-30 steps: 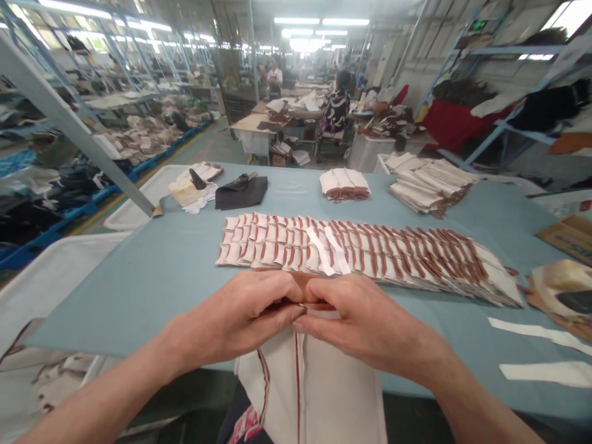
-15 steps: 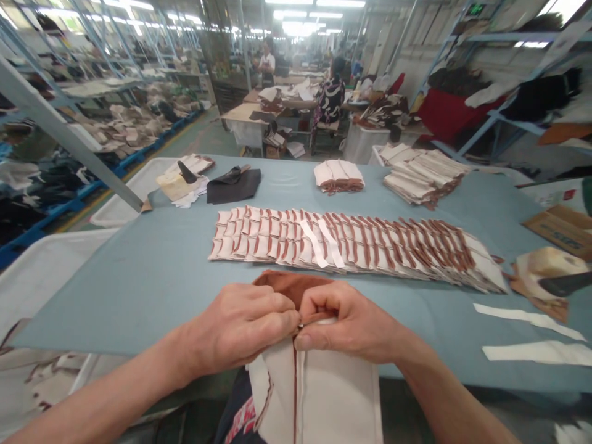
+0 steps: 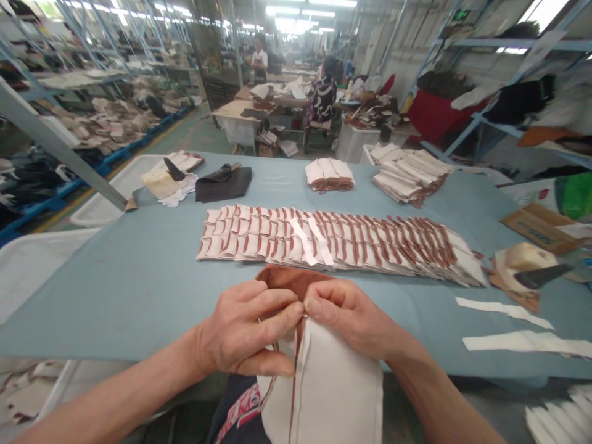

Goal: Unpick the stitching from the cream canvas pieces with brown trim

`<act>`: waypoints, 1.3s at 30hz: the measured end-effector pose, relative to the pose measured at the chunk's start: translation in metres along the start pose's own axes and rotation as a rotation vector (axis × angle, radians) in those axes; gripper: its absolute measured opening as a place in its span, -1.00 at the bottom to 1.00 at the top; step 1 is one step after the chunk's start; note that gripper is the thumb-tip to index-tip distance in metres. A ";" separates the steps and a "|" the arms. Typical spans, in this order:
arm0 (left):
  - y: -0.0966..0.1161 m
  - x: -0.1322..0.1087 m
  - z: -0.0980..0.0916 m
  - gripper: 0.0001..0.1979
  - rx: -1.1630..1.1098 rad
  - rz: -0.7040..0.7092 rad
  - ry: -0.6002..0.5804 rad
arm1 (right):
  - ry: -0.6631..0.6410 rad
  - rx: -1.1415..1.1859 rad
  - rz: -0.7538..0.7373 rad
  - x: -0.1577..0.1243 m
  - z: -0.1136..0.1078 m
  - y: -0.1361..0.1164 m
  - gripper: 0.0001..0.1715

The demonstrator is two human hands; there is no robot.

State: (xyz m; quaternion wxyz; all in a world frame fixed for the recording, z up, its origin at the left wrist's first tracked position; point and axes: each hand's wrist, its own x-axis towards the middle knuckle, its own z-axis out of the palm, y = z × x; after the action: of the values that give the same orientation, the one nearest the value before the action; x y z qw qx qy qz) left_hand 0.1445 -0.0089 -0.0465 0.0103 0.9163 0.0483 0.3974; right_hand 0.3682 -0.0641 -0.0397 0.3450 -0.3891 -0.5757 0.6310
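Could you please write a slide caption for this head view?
Left hand against a cream piece, right hand pinching it, at a blue table bearing a row of overlapping pieces.

On the surface (image 3: 115, 283), you have a stack (image 3: 330, 175) behind the panel row (image 3: 343, 243); your held piece (image 3: 340, 379) is before that row.

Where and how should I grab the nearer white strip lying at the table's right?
Probably pinch the nearer white strip by its left end, right hand coming from the left and above: it lies flat, with that end closest.
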 end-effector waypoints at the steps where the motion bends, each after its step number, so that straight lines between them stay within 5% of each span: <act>1: 0.002 0.001 0.001 -0.52 -0.019 -0.012 0.016 | 0.009 -0.068 -0.040 -0.002 -0.001 -0.003 -0.48; 7: 0.014 0.014 -0.012 -0.81 -0.491 -0.353 0.014 | 0.038 -0.588 -0.409 -0.011 -0.001 -0.028 -0.71; 12: 0.010 0.026 -0.031 -0.83 -0.677 -0.638 -0.205 | 0.066 -0.821 -0.485 -0.011 0.005 -0.041 -0.68; 17: -0.011 0.032 -0.040 -0.79 -0.556 -0.478 -0.336 | 0.047 -0.958 -0.465 -0.011 0.007 -0.048 -0.56; 24: -0.018 0.019 -0.032 -0.54 -0.147 -0.157 -0.361 | 0.068 -1.036 -0.541 0.001 0.002 -0.033 -0.52; 33: -0.033 0.016 -0.041 -0.48 -0.336 -0.289 -0.359 | 0.098 -1.054 -0.633 0.013 0.010 -0.033 -0.58; 39: -0.032 0.028 -0.041 -0.63 -0.413 -0.314 -0.491 | 0.058 -1.133 -0.550 0.013 0.009 -0.039 -0.57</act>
State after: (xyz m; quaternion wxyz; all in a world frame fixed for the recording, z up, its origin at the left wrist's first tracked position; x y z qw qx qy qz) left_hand 0.1308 0.0244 0.0001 0.2678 0.9444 0.1033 0.1605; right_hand 0.3540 -0.0527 -0.0021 0.2503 -0.3661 -0.8900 0.1057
